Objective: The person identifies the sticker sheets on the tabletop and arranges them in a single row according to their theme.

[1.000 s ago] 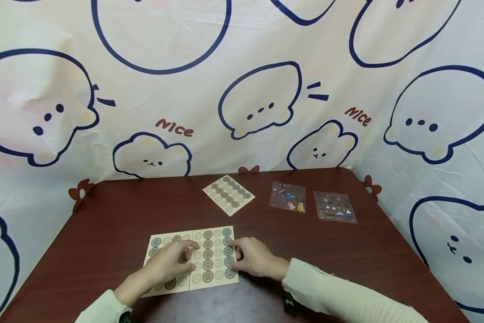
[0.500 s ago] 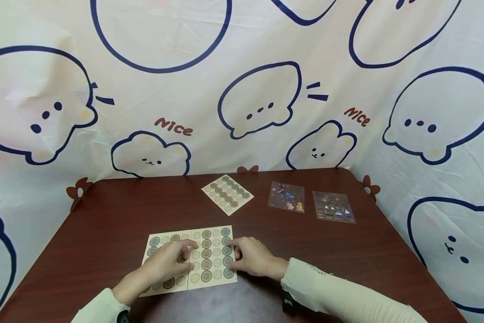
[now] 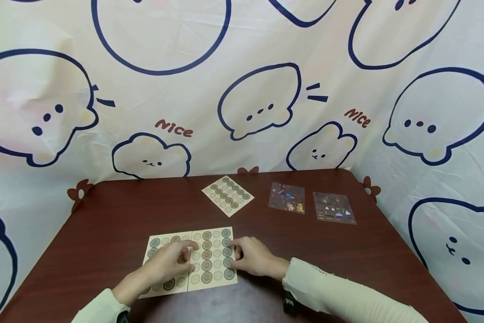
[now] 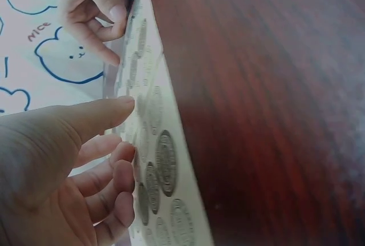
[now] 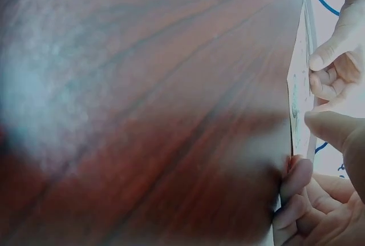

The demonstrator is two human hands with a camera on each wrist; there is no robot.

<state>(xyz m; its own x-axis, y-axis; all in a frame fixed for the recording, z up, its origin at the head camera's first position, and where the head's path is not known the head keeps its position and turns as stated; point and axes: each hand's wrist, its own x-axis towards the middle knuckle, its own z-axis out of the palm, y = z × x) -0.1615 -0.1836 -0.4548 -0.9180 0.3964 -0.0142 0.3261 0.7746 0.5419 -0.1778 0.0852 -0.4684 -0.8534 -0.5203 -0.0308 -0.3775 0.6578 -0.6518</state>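
A cream folded card (image 3: pixel 207 255) printed with rows of round seal-like designs lies spread flat on the table, its centre crease running front to back. My left hand (image 3: pixel 167 260) rests over the card's left half, thumb and index fingertips touching down by the crease. In the left wrist view, the other fingers of that left hand (image 4: pixel 85 172) curl loosely against the printed surface. At the card's right edge, my right hand (image 3: pixel 256 258) sets its thumb and index fingertips on the last column of circles. Its remaining fingers bend beside the edge, as the right wrist view shows.
Farther back on the dark red-brown table (image 3: pixel 125 206) lies a smaller cream sheet (image 3: pixel 228 195) with similar circles, turned diagonally. To its right are a clear sheet with small colourful pictures (image 3: pixel 287 198) and another clear sheet with small shapes (image 3: pixel 334 208). A cartoon-printed cloth (image 3: pixel 209 154) hangs behind.
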